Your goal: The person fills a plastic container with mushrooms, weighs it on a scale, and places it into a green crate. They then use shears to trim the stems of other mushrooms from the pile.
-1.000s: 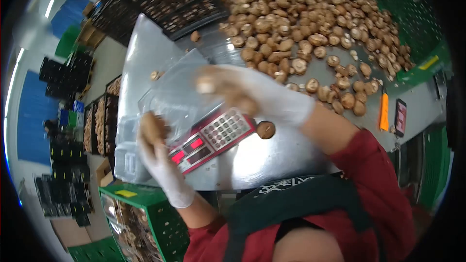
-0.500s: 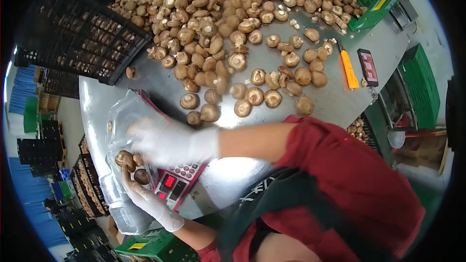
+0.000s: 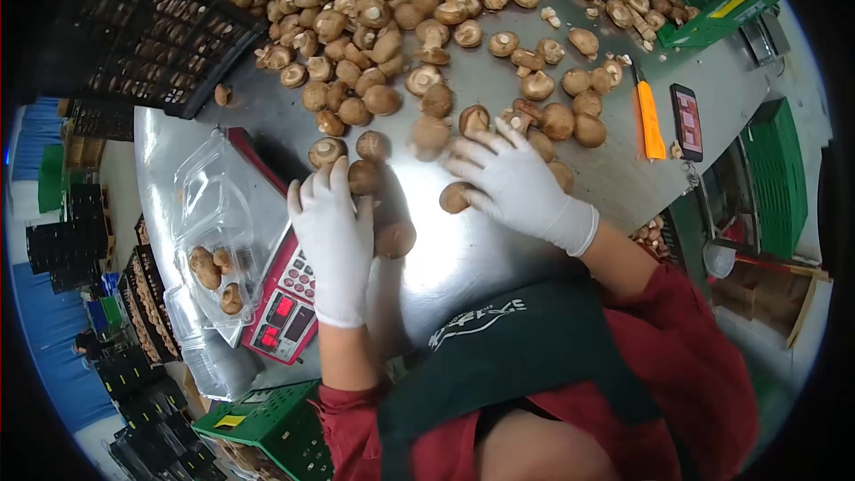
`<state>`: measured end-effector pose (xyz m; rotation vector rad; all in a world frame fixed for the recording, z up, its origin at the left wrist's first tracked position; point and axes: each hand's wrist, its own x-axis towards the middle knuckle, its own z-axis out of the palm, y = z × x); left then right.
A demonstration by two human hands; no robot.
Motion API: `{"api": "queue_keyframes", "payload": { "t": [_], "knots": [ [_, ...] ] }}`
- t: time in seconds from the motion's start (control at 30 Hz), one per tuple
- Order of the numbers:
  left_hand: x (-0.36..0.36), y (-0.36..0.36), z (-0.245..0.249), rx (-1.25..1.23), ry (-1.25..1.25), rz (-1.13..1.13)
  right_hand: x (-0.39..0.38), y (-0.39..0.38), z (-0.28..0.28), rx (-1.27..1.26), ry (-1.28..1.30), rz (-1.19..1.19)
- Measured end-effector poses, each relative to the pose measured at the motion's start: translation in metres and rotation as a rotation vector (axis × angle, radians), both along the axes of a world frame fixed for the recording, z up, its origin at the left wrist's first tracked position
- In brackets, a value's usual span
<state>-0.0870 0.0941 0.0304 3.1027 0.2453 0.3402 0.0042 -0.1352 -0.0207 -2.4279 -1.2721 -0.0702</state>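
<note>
My left hand [image 3: 334, 245], in a white glove, lies with its fingers stretched out beside a brown mushroom [image 3: 363, 176], the fingertips touching or nearly touching it. Another mushroom [image 3: 394, 239] sits just right of its thumb. My right hand [image 3: 525, 185], gloved too, spreads its fingers over the near edge of the loose mushrooms. Its thumb is against a small mushroom [image 3: 455, 198]; what lies under the palm is hidden. To the left, an open clear plastic clamshell box [image 3: 214, 236] holds a few mushrooms [image 3: 205, 267] and rests on a red scale [image 3: 289, 312] with lit digits.
A large mushroom heap [image 3: 356, 0] covers the back of the metal table [image 3: 623, 169]. A black crate [image 3: 169, 44] stands back left and a green crate [image 3: 726, 13] back right. An orange-handled knife [image 3: 650, 120] and a phone [image 3: 686, 122] lie at the right. Stacked clear boxes [image 3: 214, 361] sit near left.
Both hands have left the clamshell box and moved right to the loose mushrooms. The box now stands open on the scale with mushrooms inside. Some nearby mushrooms have shifted.
</note>
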Motion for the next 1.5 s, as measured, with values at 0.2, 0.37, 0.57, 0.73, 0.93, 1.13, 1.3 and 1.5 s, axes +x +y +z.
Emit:
{"api": "queue_keyframes", "payload": {
  "t": [0.2,0.37,0.57,0.73,0.93,1.13,1.3,1.5],
  "knots": [
    [0.024,-0.004,-0.017,-0.004,0.209,0.007,-0.019,-0.016,-0.004,0.083,0.012,0.059],
    [0.05,-0.037,-0.007,-0.3,0.019,-0.206,-0.021,-0.019,-0.011,0.107,0.004,0.062],
    [0.085,-0.06,-0.029,-0.275,0.146,-0.42,-0.028,-0.032,-0.011,0.154,0.068,0.071],
    [0.076,-0.06,-0.03,-0.192,0.086,-0.358,-0.036,-0.039,-0.007,0.198,0.071,0.123],
    [0.044,-0.059,-0.016,-0.191,0.126,-0.361,-0.017,-0.081,0.012,0.2,0.119,-0.122],
    [0.014,-0.066,-0.017,-0.347,0.196,-0.271,0.011,-0.084,0.004,0.005,0.064,-0.455],
    [0.027,-0.076,-0.034,-0.368,0.119,-0.306,0.038,-0.081,0.001,0.234,0.402,-0.436],
    [0.012,-0.086,-0.03,-0.448,0.143,-0.207,0.036,-0.113,0.016,0.692,1.343,-0.458]
  ]
}}
